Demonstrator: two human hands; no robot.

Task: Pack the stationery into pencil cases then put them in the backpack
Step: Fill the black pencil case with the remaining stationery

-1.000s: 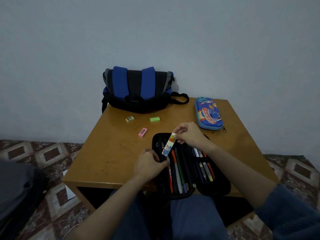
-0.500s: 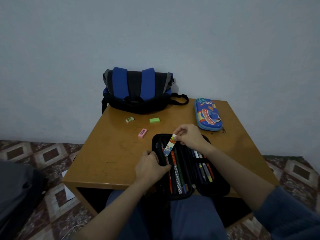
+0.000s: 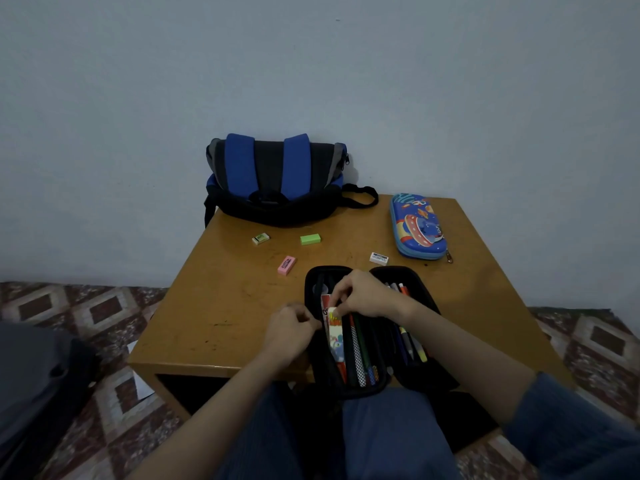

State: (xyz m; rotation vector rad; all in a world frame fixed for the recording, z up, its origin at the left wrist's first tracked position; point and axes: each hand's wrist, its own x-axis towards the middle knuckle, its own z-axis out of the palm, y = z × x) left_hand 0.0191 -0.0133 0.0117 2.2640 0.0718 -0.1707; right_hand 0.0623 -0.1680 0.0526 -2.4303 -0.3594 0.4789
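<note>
A colourful strip (image 3: 335,332) lies in the left half of the open black pencil case (image 3: 346,393), its top pinched by the right hand (image 3: 363,296). The left hand (image 3: 291,332) grips the case's left rim. A pink eraser (image 3: 286,265), a blue pencil case (image 3: 417,226) and the backpack (image 3: 273,178) sit farther back on the surface (image 3: 225,306).

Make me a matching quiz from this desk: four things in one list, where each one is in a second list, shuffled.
1 backpack
2 blue pencil case
3 pink eraser
4 patterned strip

A in the black pencil case, pinched by the right hand
B right side of the table, closed
C table's far edge, straps up
D lying loose mid-table

Pairs: 1-C, 2-B, 3-D, 4-A
</note>
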